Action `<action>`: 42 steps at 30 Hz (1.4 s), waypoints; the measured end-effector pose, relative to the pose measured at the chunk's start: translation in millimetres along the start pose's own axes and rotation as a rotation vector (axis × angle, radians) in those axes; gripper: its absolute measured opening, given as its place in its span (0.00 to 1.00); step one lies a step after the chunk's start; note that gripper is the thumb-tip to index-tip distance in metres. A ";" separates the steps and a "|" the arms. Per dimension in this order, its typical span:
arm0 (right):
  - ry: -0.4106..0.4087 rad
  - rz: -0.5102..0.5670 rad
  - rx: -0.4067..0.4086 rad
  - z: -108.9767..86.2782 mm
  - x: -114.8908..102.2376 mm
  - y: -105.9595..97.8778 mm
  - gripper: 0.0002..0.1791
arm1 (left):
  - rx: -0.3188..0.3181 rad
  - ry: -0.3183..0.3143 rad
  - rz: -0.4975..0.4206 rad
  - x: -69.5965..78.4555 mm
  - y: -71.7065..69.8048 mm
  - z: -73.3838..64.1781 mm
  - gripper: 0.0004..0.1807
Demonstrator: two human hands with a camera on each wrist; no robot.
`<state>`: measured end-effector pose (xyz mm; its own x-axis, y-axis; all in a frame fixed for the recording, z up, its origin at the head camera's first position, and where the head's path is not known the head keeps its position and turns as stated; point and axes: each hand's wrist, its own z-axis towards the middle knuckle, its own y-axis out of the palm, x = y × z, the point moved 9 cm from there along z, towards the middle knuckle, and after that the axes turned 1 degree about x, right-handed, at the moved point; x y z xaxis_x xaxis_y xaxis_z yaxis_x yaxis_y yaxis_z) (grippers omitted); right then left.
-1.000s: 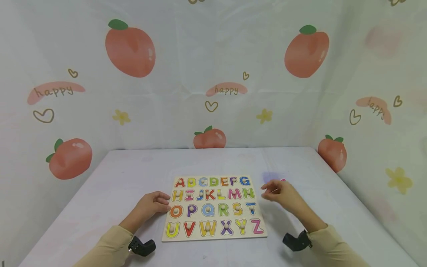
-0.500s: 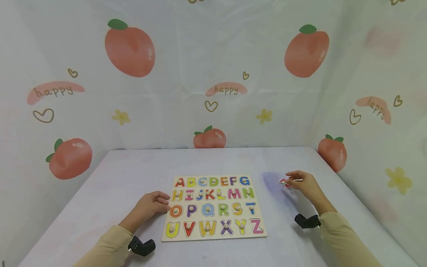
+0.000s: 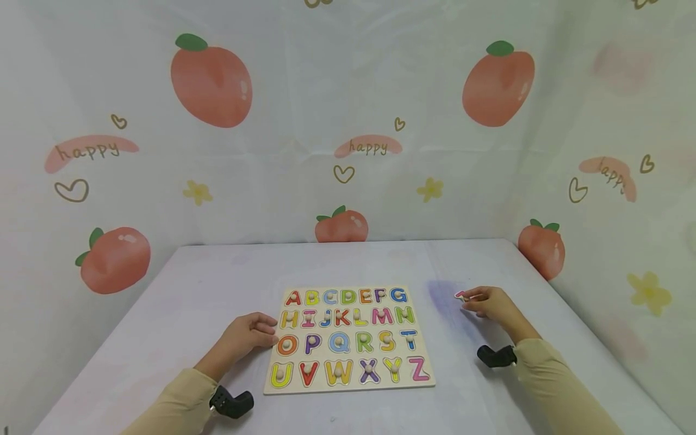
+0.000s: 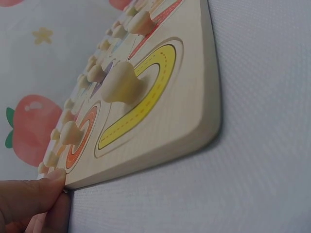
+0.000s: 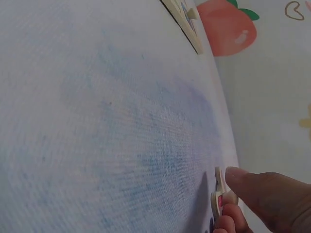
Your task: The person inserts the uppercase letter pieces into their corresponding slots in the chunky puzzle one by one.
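Observation:
A wooden alphabet puzzle board lies flat on the table, with coloured letters and round knobs. My left hand holds its left edge beside the O; in the left wrist view the thumb rests on the rim and a finger lies against the side. The pink Z place at the lower right shows no knob. To the right of the board, my right hand pinches a small pink letter puzzle piece by its knob. Fingers hide most of that piece, and it appears tilted.
A white cloth with a bluish-purple stain covers the table. Behind it hangs a white curtain printed with peaches. Black wrist-worn devices sit under both wrists.
My right hand has moved from beside the board's right edge out to the pink letter piece and now pinches it. The left hand and board have stayed in place.

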<state>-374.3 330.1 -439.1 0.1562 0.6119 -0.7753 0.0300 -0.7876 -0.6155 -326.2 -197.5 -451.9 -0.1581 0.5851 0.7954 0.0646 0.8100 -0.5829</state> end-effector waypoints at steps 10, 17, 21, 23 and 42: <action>0.048 0.026 0.005 6.1 3.8 -0.3 0.16 | 0.002 -0.002 0.008 0.6 -0.3 -0.3 0.22; 0.066 0.018 0.013 13.3 9.2 -1.1 0.18 | 0.004 0.000 0.009 -0.2 -0.5 0.3 0.23; 0.078 -0.002 0.012 15.6 10.2 -1.5 0.19 | 0.004 -0.001 -0.001 -0.9 -0.4 0.6 0.23; 0.087 -0.001 0.011 16.3 10.6 -1.5 0.19 | 0.003 -0.001 -0.003 -1.1 -0.4 0.7 0.23; 0.043 0.007 0.031 4.2 -4.8 -2.4 0.20 | 0.008 0.002 0.004 2.2 -0.5 -1.6 0.22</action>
<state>-379.3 329.4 -434.5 0.1990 0.6024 -0.7729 -0.0016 -0.7885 -0.6150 -325.1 -196.6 -449.6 -0.1563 0.5881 0.7936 0.0574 0.8075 -0.5871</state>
